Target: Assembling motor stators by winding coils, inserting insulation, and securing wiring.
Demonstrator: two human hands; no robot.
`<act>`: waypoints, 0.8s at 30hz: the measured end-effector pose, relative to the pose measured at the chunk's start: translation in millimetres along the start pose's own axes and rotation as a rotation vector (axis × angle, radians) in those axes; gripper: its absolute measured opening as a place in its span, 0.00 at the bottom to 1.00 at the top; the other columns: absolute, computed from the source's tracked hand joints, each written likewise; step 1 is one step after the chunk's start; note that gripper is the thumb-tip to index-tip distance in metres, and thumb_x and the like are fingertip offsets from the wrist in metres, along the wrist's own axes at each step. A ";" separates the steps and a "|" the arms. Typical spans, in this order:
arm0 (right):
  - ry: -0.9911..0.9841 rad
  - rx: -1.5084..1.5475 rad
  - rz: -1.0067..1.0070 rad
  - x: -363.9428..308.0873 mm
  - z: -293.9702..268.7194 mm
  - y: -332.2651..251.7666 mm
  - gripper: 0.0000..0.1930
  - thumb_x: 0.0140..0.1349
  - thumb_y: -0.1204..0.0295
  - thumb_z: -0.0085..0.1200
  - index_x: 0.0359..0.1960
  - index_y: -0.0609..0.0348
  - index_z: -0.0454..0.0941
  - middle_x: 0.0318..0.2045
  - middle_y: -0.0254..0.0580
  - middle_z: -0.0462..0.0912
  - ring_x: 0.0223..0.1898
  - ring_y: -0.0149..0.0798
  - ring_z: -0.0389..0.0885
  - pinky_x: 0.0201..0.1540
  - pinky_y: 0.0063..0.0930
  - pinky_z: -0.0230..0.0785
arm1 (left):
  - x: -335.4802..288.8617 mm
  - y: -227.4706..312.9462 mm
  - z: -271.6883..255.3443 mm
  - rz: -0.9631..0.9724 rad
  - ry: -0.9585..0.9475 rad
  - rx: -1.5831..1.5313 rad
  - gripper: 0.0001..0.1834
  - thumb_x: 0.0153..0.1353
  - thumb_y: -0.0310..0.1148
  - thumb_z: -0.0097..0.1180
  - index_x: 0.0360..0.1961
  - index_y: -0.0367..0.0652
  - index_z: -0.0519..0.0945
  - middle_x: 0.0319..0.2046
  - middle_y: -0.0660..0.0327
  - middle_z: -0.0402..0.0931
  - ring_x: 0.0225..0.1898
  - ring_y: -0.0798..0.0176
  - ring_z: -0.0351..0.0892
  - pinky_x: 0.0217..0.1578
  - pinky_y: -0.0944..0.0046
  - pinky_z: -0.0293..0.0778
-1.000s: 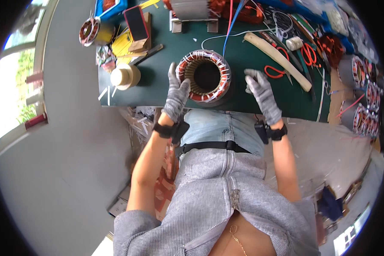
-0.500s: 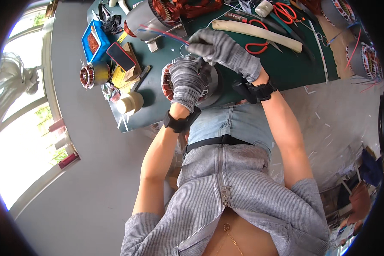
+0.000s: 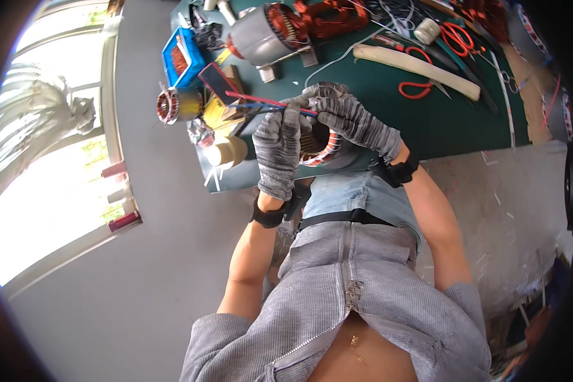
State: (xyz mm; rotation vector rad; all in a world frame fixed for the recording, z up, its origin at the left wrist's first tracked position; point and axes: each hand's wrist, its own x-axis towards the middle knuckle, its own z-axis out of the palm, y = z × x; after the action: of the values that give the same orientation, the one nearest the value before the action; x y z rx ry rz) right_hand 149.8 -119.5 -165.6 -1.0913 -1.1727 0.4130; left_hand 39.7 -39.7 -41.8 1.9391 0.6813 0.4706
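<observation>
Both my hands wear grey knitted gloves and meet above the table's near edge. A small bundle of red and blue lead wires (image 3: 256, 100) runs between them, its loose ends pointing left. My left hand (image 3: 278, 151) is closed, its thumb and fingers pinching the bundle. The fingers of my right hand (image 3: 358, 121) are closed on the same wires, just to the right. Beneath the hands sits a motor stator (image 3: 321, 145), a round metal core with copper windings and white lacing at its rim. My gloves hide part of it.
At the back lies a larger grey motor housing (image 3: 259, 37) with copper coils. Left are a blue tray (image 3: 186, 56), a phone (image 3: 216, 83), a small stator (image 3: 179, 106) and a cream spool (image 3: 228, 152). Right are a pale rod (image 3: 417, 70), red-handled scissors (image 3: 416, 90) and tools.
My left hand has come up off the stator and now pinches the wires. The bundle has swung lower and more level, and more of the stator shows. The view has shifted.
</observation>
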 end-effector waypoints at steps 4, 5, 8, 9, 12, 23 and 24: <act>-0.042 -0.010 -0.111 39.9 3.1 -37.0 0.11 0.61 0.68 0.48 0.42 0.56 0.75 0.50 0.42 0.72 0.56 0.45 0.64 0.61 0.38 0.50 | -10.0 28.8 -23.7 -0.010 0.085 0.004 0.06 0.61 0.27 0.49 0.30 0.38 0.76 0.21 0.63 0.75 0.23 0.71 0.74 0.27 0.71 0.70; 0.015 0.004 -0.145 44.7 9.5 -38.2 0.10 0.60 0.67 0.48 0.41 0.57 0.75 0.46 0.42 0.74 0.53 0.46 0.66 0.59 0.39 0.52 | -11.9 28.7 -27.7 0.042 0.103 0.076 0.07 0.62 0.28 0.49 0.30 0.38 0.76 0.21 0.62 0.75 0.23 0.71 0.74 0.27 0.71 0.70; -0.029 -0.021 -0.184 58.9 10.2 -44.5 0.11 0.60 0.66 0.49 0.40 0.57 0.75 0.42 0.43 0.76 0.50 0.47 0.67 0.56 0.40 0.55 | -12.6 29.9 -36.0 0.072 0.113 0.129 0.08 0.63 0.30 0.47 0.31 0.38 0.76 0.21 0.63 0.75 0.23 0.71 0.73 0.26 0.72 0.69; -0.076 0.024 -0.147 64.5 4.8 -56.5 0.12 0.59 0.66 0.50 0.40 0.58 0.75 0.39 0.44 0.76 0.48 0.49 0.68 0.54 0.39 0.57 | -12.5 30.6 -37.2 0.054 0.103 0.108 0.10 0.64 0.31 0.46 0.32 0.38 0.76 0.21 0.63 0.75 0.23 0.71 0.73 0.25 0.73 0.68; -0.068 -0.024 -0.113 61.6 7.6 -49.6 0.12 0.59 0.66 0.50 0.41 0.58 0.75 0.40 0.45 0.76 0.48 0.50 0.68 0.54 0.39 0.58 | -11.1 34.4 -35.4 0.032 0.090 0.092 0.11 0.64 0.33 0.46 0.34 0.37 0.77 0.21 0.63 0.75 0.23 0.72 0.73 0.25 0.73 0.68; 0.223 -0.201 0.148 25.2 -44.4 -46.3 0.12 0.62 0.76 0.40 0.46 0.60 0.71 0.44 0.39 0.75 0.45 0.38 0.74 0.50 0.23 0.66 | -8.1 1.5 -50.7 0.007 0.089 -0.041 0.22 0.62 0.26 0.43 0.58 0.39 0.61 0.39 0.60 0.72 0.37 0.72 0.69 0.42 0.72 0.67; 0.256 -0.380 0.089 5.9 -61.0 -28.7 0.12 0.62 0.76 0.41 0.47 0.61 0.70 0.40 0.40 0.76 0.42 0.40 0.75 0.47 0.24 0.68 | -9.9 -13.4 -53.1 -0.021 0.131 -0.039 0.22 0.62 0.26 0.43 0.59 0.40 0.61 0.40 0.60 0.71 0.38 0.72 0.68 0.43 0.72 0.67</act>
State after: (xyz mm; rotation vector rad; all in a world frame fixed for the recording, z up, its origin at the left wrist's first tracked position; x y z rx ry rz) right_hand 198.7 -156.7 -137.2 -1.4828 -0.9979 0.1114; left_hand -2.5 -5.1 -31.0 1.8751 0.7694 0.5975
